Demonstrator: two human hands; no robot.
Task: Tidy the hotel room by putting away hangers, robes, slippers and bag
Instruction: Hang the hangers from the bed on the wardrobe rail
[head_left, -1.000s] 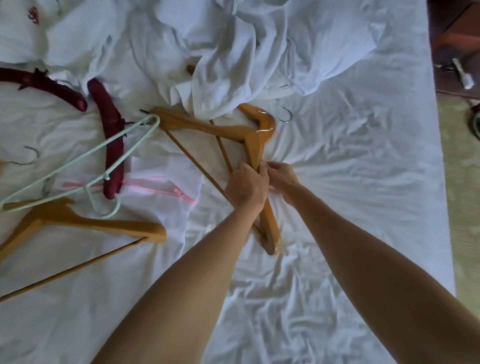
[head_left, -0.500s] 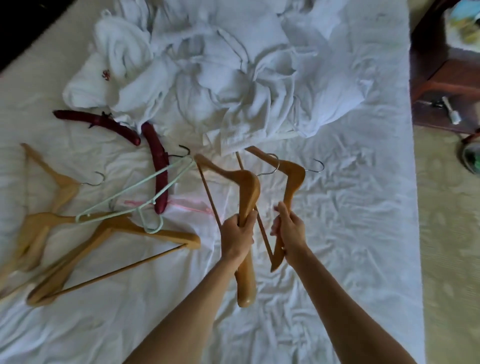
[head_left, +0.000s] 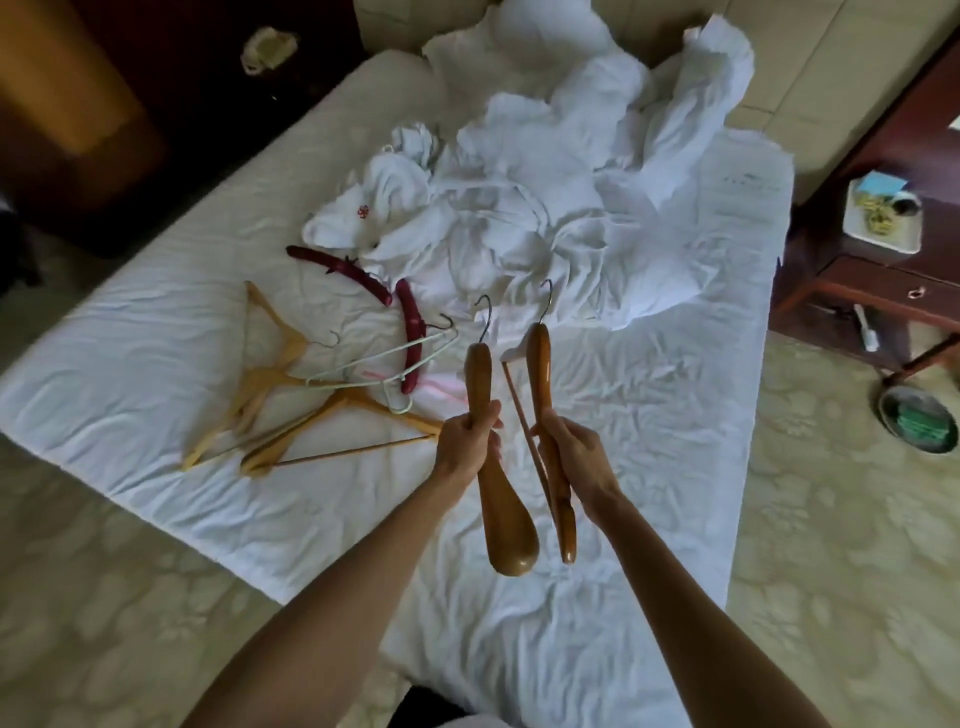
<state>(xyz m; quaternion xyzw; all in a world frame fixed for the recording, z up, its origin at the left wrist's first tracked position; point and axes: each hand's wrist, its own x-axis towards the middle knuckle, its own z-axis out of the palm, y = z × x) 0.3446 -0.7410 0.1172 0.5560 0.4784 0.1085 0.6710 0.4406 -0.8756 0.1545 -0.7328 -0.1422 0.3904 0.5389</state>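
Note:
My left hand (head_left: 466, 441) grips a broad wooden hanger (head_left: 506, 525) held edge-on above the bed (head_left: 156, 374), hook pointing away. My right hand (head_left: 569, 441) grips a second wooden hanger (head_left: 540, 358) with a crossbar, parallel to the first. On the sheet to the left lie two more wooden hangers (head_left: 332, 421), a pale green wire hanger (head_left: 384, 358) and two dark red padded hangers (head_left: 410, 332). White robes (head_left: 493, 228) lie crumpled in a heap at the far end of the bed.
A dark wooden nightstand (head_left: 883, 270) with a white tray (head_left: 880, 218) stands at the right. A round bin (head_left: 919, 421) sits on the patterned carpet (head_left: 831, 571) beside it. Dark furniture (head_left: 78, 104) stands at the far left.
Both hands have lifted the two wooden hangers off the sheet, pulled them apart and turned them edge-on. The view has drawn back from the bed.

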